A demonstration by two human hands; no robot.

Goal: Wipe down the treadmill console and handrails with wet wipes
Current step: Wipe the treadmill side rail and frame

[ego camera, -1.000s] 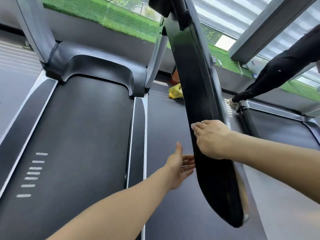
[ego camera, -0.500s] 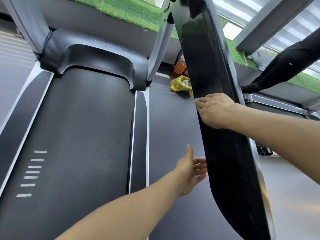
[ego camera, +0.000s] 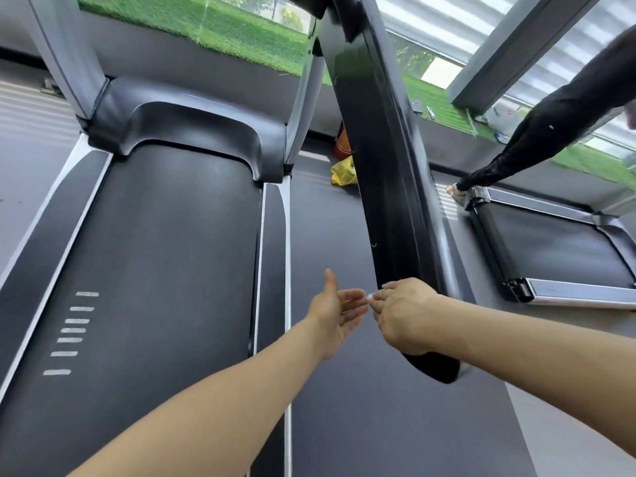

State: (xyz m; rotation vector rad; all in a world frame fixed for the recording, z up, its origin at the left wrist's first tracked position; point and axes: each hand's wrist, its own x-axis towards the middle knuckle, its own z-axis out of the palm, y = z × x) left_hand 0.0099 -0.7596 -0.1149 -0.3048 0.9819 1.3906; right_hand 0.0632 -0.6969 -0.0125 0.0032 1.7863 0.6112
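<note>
- The handrail [ego camera: 382, 160] is a long, glossy black bar that slopes down from the top of the view towards the person and ends in a rounded tip just below the right wrist.
- The right hand [ego camera: 402, 315] lies over the lower stretch of that bar, knuckles up and fingers curled downward. A small pale scrap shows at its fingertips, which may be the edge of a wet wipe, but I cannot tell for certain, so I cannot say what, if anything, it pinches.
- The left hand [ego camera: 335, 309] hangs just beside it, palm turned up, thumb raised and fingers spread and relaxed. It holds nothing, and its fingertips almost meet those of the right hand.
- Handling, as a judgement: the bar looks stiff and fixed, so it should take firm pressure without giving. Its shiny skin is probably slippery once wet, and faint streaks along it suggest residue shows easily.
- The best hold is likely a wrap round the bar with the wipe under the palm, sliding along its length; a wipe itself would be light, limp and easy to drop.
- The treadmill belt [ego camera: 155, 270] lies to the left, with short white dashes near its edge. A yellow bag [ego camera: 342, 172] sits on the floor beyond the bar.
- No brand, label or readable writing shows anywhere.
</note>
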